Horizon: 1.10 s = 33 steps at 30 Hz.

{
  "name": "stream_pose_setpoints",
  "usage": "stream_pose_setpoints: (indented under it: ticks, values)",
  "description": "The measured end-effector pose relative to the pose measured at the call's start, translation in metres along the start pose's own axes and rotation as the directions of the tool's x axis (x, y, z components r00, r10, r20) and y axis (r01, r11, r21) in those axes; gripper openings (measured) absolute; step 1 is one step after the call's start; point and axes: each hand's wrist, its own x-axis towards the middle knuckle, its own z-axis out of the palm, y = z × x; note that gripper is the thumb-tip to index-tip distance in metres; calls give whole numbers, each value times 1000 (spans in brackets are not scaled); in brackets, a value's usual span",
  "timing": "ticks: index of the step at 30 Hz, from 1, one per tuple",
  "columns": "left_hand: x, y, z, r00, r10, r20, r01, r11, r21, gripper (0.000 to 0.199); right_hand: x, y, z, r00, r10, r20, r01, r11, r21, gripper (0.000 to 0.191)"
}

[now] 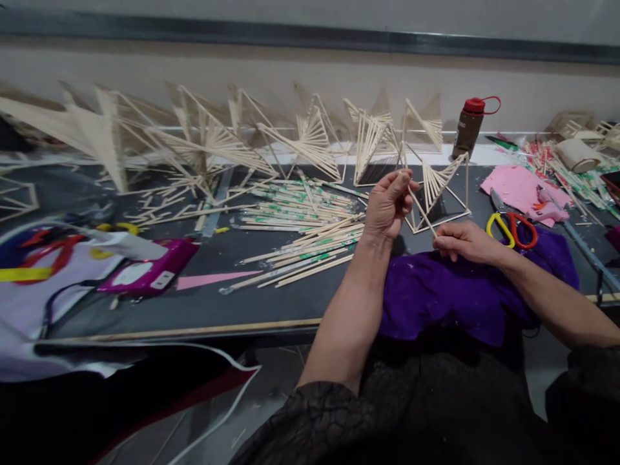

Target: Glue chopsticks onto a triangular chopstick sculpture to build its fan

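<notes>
A thin wooden chopstick slants between my two hands. My left hand pinches its upper end, raised above the table. Lower down, my right hand grips the other end between thumb and fingers. Just behind them stands an open frame of glued sticks, with a fan of sticks inside a triangular outline. A purple cloth lies under my right hand at the table edge. Left of my left wrist is a pile of chopsticks, some in clear wrappers with green print.
Several similar stick structures line the wall. A brown bottle with a red cap stands behind. Scissors with yellow and red handles and pink scraps lie right. A magenta packet and another person's light sleeve are left.
</notes>
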Motion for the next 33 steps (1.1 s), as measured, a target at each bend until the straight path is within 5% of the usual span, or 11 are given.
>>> stream_pose_setpoints:
  ticks: [10, 21, 33]
  values:
    - [6, -4, -3, 999, -23, -36, 21, 997, -72, 15, 4, 5, 2, 989, 42, -144, -35, 998, 57, 21]
    - [-1, 7, 4, 993, -111, -40, 108, 992, -68, 30, 9, 6, 5, 999, 34, -8, -35, 997, -71, 18]
    - [-10, 7, 16, 997, -81, 1, 81, 997, 9, 22, 14, 10, 6, 996, -62, 66, 79, 951, -300, 16]
